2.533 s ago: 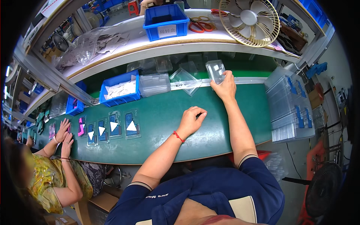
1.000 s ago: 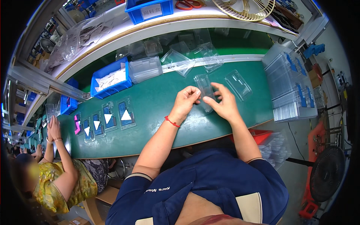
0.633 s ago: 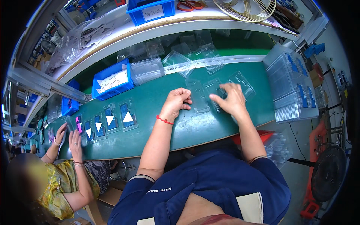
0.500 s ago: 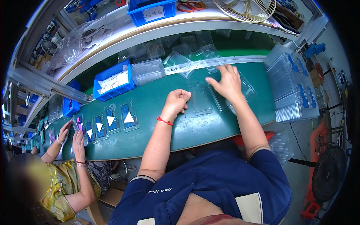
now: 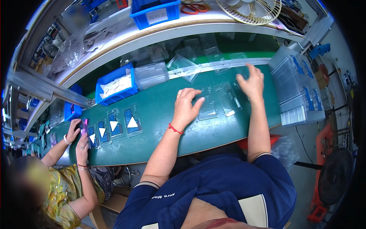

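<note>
My left hand (image 5: 187, 108) is open, thumb apart from the fingers, at the left edge of a clear plastic tray (image 5: 207, 108) lying on the green table. A second clear plastic tray (image 5: 227, 100) lies just right of it. My right hand (image 5: 252, 84) is raised beyond that tray, thumb and fingers curved around a faint, blurred clear plastic tray (image 5: 241, 72); its outline is hard to make out. Farther left, several clear trays with blue inserts and white triangular pieces, such as this filled tray (image 5: 132, 122), lie in a row.
A blue bin (image 5: 116, 84) of white pieces stands beside stacked clear trays (image 5: 151, 75). Loose clear trays (image 5: 185, 68) lie at the back, under a shelf holding a fan (image 5: 249, 11). Tall tray stacks (image 5: 299, 87) stand right. A co-worker's hands (image 5: 81, 141) work at the left.
My right hand has moved right from over the clear trays, uncovering one on the table. My left hand has shifted right and its fingers have spread beside the nearer tray.
</note>
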Motion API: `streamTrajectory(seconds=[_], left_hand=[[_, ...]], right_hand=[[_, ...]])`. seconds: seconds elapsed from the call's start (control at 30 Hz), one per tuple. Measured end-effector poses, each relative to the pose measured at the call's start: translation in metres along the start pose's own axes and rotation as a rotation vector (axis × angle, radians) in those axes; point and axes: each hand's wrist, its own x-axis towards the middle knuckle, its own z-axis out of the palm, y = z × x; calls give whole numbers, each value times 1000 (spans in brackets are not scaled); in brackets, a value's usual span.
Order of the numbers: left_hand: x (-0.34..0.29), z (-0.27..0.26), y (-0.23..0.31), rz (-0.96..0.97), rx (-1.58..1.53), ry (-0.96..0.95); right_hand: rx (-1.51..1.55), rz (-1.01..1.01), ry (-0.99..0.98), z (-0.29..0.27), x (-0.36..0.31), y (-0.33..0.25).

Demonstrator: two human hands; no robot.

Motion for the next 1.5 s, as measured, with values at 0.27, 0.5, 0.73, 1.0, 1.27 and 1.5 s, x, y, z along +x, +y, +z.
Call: streamTrajectory(seconds=[0.27, 0.5, 0.73, 1.0, 1.27, 1.5], left_hand=[[-15, 28, 36, 180, 194, -354], [-13, 20, 29, 109, 237, -233], [-8, 14, 23, 86, 84, -15], [-6, 17, 25, 49, 37, 23], [-6, 18, 18, 17, 11, 64], [-4, 16, 19, -2, 10, 124]], right_hand=[[-42, 3, -83, -6, -40, 93], [-123, -63, -5, -1, -72, 36], [-466, -55, 524, -147, -11, 82], [-668, 717, 64, -226, 48, 244], [-566, 637, -30, -247, 50, 227], [-336, 530, -142, -234, 37, 166]])
